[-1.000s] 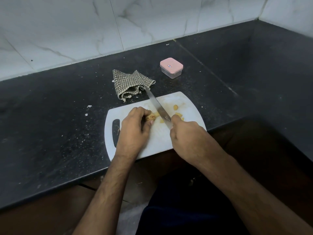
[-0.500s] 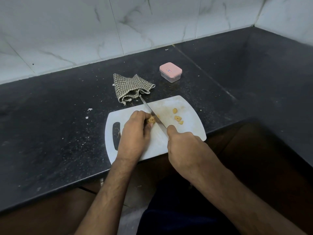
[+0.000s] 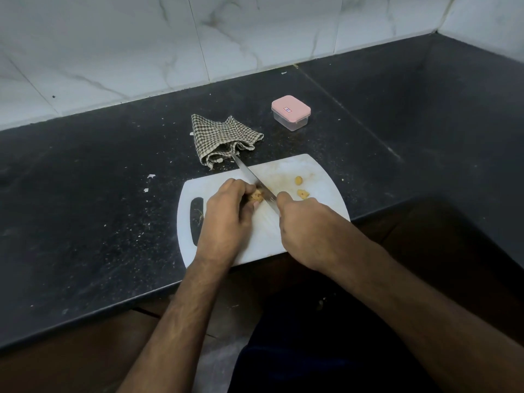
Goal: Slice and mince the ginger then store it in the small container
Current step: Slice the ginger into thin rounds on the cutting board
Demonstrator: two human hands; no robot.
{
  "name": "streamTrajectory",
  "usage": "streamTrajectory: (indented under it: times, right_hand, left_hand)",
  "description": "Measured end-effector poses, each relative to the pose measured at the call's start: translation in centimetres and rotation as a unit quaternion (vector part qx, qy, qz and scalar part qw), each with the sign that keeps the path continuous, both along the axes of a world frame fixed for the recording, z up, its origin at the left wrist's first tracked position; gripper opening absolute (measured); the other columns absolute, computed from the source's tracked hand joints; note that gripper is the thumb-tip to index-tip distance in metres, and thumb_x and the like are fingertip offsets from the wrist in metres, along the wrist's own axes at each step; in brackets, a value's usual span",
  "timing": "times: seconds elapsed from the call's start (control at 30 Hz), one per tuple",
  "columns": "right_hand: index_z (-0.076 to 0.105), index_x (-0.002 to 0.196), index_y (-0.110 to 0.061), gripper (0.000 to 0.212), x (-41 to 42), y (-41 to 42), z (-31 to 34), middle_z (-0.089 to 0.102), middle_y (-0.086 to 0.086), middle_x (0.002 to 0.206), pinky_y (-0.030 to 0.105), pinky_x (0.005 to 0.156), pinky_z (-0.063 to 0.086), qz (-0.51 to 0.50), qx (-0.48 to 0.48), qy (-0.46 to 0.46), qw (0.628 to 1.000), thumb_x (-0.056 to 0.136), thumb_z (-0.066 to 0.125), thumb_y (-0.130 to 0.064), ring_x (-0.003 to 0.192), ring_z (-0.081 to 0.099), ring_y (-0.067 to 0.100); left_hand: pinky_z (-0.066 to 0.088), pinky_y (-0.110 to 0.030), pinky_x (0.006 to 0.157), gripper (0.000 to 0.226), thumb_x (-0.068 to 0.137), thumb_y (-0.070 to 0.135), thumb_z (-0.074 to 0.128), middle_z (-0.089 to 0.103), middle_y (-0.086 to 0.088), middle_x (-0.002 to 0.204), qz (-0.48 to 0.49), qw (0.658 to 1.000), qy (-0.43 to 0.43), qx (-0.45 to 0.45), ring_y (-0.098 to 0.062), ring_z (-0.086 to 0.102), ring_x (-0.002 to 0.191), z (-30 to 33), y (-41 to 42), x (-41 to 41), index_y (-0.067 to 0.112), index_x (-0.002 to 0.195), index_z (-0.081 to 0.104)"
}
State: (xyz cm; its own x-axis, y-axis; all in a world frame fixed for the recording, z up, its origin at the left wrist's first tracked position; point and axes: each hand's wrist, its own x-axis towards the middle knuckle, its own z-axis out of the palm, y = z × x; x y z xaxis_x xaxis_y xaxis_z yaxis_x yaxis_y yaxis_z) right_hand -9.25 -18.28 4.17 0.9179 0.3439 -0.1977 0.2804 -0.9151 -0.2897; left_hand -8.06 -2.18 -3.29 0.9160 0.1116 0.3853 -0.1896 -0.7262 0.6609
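Observation:
On the white cutting board point(image 3: 286, 236) my left hand point(image 3: 226, 214) grips a yellow-brown piece of ginger point(image 3: 256, 196) with curled fingers. My right hand point(image 3: 309, 228) holds the handle of a knife point(image 3: 253, 181), forefinger along its spine. The blade lies across the ginger right beside my left fingertips, its tip pointing away toward the cloth. A couple of cut ginger slices point(image 3: 302, 193) lie on the board to the right. The small clear container point(image 3: 291, 112) with a pink lid on it stands beyond the board.
A crumpled checked cloth point(image 3: 224, 139) lies just behind the board. The black stone counter point(image 3: 85, 208) runs to a white marble-tiled wall point(image 3: 141, 52) and turns at the right corner. Its front edge passes under my forearms.
The knife has shifted left, from beside the ginger onto it, and my right hand has drawn closer to the left. The left hand keeps its grip on the ginger.

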Motion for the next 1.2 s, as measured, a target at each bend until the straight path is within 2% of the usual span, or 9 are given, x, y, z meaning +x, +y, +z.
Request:
streamTrajectory:
  times: [0.07,0.17,0.33,0.5,0.73,0.9,1.0,1.1,1.2]
  right_hand:
    - [0.041,0.121,-0.019,0.022,0.1,0.4,-0.1,0.038,0.0,0.075,0.037,0.064,0.044,0.001,-0.005,-0.01,1.0,0.099,0.036,-0.015,0.08,0.051,0.022]
    - [0.042,0.122,-0.018,0.024,0.3,0.8,-0.3,0.037,0.0,0.074,0.035,0.061,0.039,0.0,-0.007,-0.018,1.0,0.099,0.037,-0.013,0.077,0.048,0.021]
    - [0.043,0.123,-0.018,0.029,0.4,1.2,-0.4,0.036,0.0,0.072,0.029,0.051,0.028,-0.006,-0.032,-0.044,0.998,0.096,0.039,-0.008,0.077,0.047,0.021]
    - [0.038,0.13,-0.018,0.038,0.9,1.6,0.3,0.037,0.003,0.076,0.038,0.065,0.04,-0.01,-0.051,0.028,0.998,0.094,0.042,-0.007,0.083,0.048,0.024]
    - [0.037,0.132,-0.02,0.037,0.4,0.5,0.1,0.035,0.001,0.076,0.037,0.066,0.038,0.006,-0.04,0.016,0.999,0.097,0.037,-0.009,0.082,0.047,0.022]
    - [0.037,0.131,-0.023,0.036,-1.6,-0.6,0.2,0.033,-0.001,0.073,0.036,0.064,0.036,-0.002,-0.051,-0.023,0.998,0.097,0.039,-0.013,0.082,0.045,0.021]
    - [0.038,0.128,-0.021,0.032,-3.0,-1.2,0.2,0.031,-0.001,0.072,0.036,0.064,0.037,0.001,-0.06,-0.042,0.997,0.097,0.039,-0.012,0.081,0.045,0.022]
    - [0.037,0.129,-0.021,0.035,-3.3,-1.1,0.4,0.033,-0.001,0.073,0.036,0.064,0.038,0.004,-0.072,-0.025,0.997,0.095,0.045,-0.012,0.081,0.047,0.022]
    - [0.035,0.132,-0.02,0.04,-2.6,-0.9,0.9,0.034,0.0,0.076,0.036,0.067,0.039,0.007,-0.087,0.019,0.996,0.095,0.049,-0.013,0.085,0.046,0.021]
  left_hand:
    - [0.047,-0.025,0.084,0.012,0.091,0.008,0.072,0.066,0.003,0.1,0.007,1.0,-0.007,0.007,-0.013,0.06,0.093,0.0,0.0,0.1,0.011,0.102,0.068]
    - [0.043,-0.018,0.082,0.012,0.091,0.007,0.072,0.066,0.002,0.1,0.013,1.0,-0.011,0.015,-0.011,0.058,0.091,0.0,0.1,0.2,0.012,0.101,0.067]
    - [0.042,-0.014,0.082,0.013,0.091,0.007,0.071,0.065,0.003,0.1,0.018,1.0,-0.01,0.015,-0.01,0.058,0.092,-0.1,0.0,0.0,0.012,0.102,0.067]
    - [0.044,-0.017,0.083,0.014,0.09,0.007,0.072,0.066,0.004,0.1,0.019,1.0,-0.013,0.01,-0.01,0.059,0.092,0.0,0.0,-0.1,0.013,0.102,0.068]
    - [0.051,-0.025,0.084,0.014,0.09,0.01,0.074,0.067,0.007,0.099,0.029,0.999,0.004,-0.016,-0.01,0.063,0.092,0.2,-0.5,-0.4,0.015,0.1,0.067]
    - [0.051,-0.019,0.084,0.014,0.091,0.011,0.073,0.067,0.009,0.101,0.034,0.998,0.019,-0.049,-0.005,0.063,0.093,0.6,-1.3,-1.8,0.019,0.101,0.066]
    - [0.052,-0.022,0.085,0.013,0.092,0.011,0.072,0.067,0.008,0.1,0.04,0.998,0.017,-0.049,-0.006,0.064,0.092,0.5,-1.3,-2.1,0.019,0.1,0.066]
    - [0.051,-0.028,0.086,0.01,0.092,0.01,0.071,0.064,0.006,0.098,0.036,0.999,0.002,-0.017,-0.01,0.061,0.092,0.6,-1.5,-2.3,0.017,0.099,0.065]
    - [0.049,-0.023,0.084,0.01,0.092,0.01,0.071,0.063,0.006,0.096,0.036,0.999,0.002,-0.013,-0.009,0.059,0.09,0.7,-1.5,-2.3,0.017,0.098,0.067]
